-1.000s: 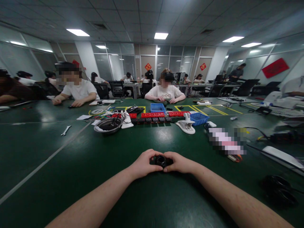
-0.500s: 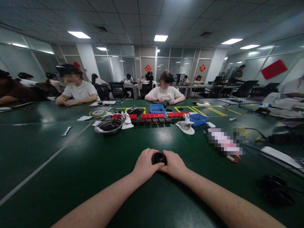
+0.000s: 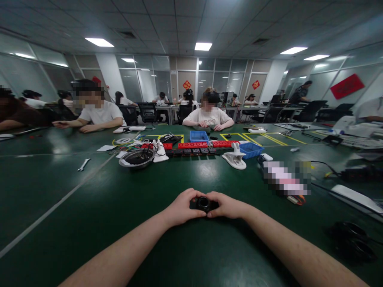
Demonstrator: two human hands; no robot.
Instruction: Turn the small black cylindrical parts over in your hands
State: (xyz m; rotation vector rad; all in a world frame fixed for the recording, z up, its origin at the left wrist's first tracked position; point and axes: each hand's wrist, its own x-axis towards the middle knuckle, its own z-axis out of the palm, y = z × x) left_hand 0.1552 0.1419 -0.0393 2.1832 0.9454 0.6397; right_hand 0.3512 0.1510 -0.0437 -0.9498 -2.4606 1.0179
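Glass partitions (image 3: pixel 142 83) and lit ceiling panels (image 3: pixel 203 46) back a wide green table (image 3: pixel 134 239), where a person in a white shirt (image 3: pixel 208 116) sits across from you. Your left hand (image 3: pixel 183 208) and right hand (image 3: pixel 229 205) curl in from either side around a small black ring-shaped piece (image 3: pixel 203 204), fingers at its far edge and thumbs drawn together at its near edge. It sits between your hands, its round opening facing up toward you; whether it touches the table you cannot tell. Beyond it stand a white clip base (image 3: pixel 235 160) and a blue bin (image 3: pixel 251 150), just right of a row of red sockets (image 3: pixel 192 145). Well to your left lies a wrench (image 3: pixel 84 164), short of a metal bowl (image 3: pixel 136 166). Blurred black rings (image 3: pixel 348 239) rest near your right forearm.
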